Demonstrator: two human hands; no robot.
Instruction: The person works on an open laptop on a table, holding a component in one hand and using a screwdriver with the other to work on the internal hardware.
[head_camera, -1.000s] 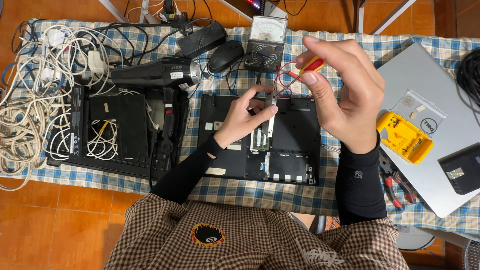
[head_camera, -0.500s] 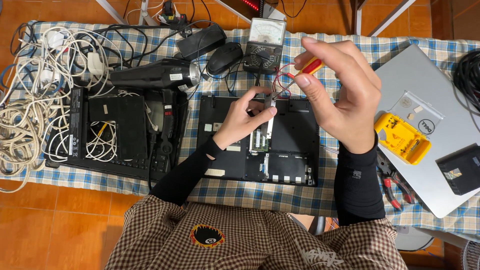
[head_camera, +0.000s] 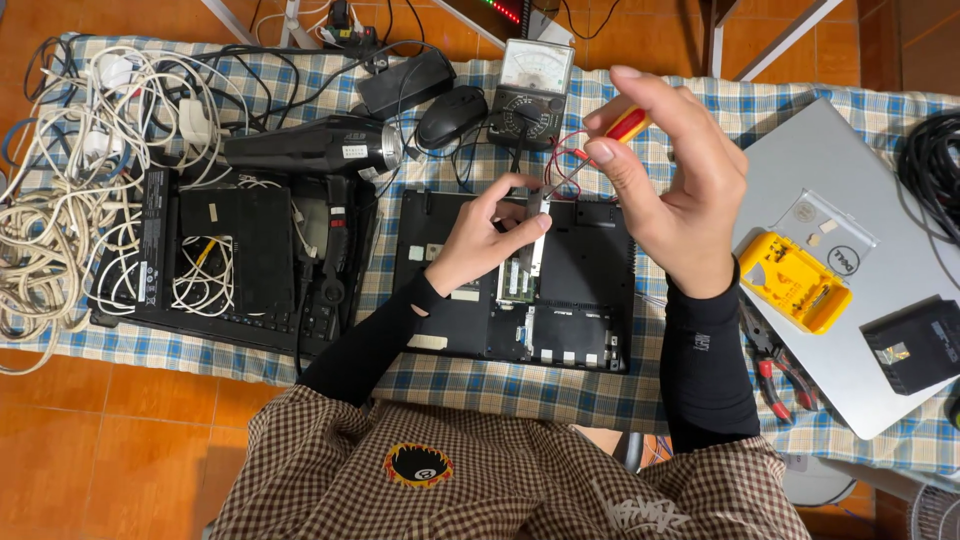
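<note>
At the far left of the worktop (head_camera: 300, 355), which is covered with a blue checked cloth, lies a heap of white cables (head_camera: 60, 190). Just right of it sits an opened black laptop base (head_camera: 230, 260) with loose wires inside, and a black hair dryer (head_camera: 315, 150) lies across its far edge, handle pointing near. Farther back rest a black power adapter (head_camera: 405, 80) and a black mouse (head_camera: 450, 115).

In the middle lies a second black laptop chassis (head_camera: 580, 290), bottom up and open. The left hand (head_camera: 485, 240) reaches over it from the near side; its thumb and fingers are pinched together on a narrow memory module (head_camera: 537, 235), which stands tilted up out of its slot in the chassis, with a green board showing just below. Behind the chassis stands an analog multimeter (head_camera: 530, 85) with a pale dial face, its thin red and black leads (head_camera: 565, 165) curling down toward the hands.

The right hand (head_camera: 680, 190) is raised above the far right corner of the chassis, its grip closed on a red and yellow probe (head_camera: 628, 124) held between thumb and forefinger, the tip pointing down toward the module.

Right of the hands, a closed silver laptop (head_camera: 870, 330) lies at an angle, carrying a yellow bit case (head_camera: 795, 280) and a small black block (head_camera: 915, 345). Red-handled pliers (head_camera: 775, 365) lie at its near left edge.
</note>
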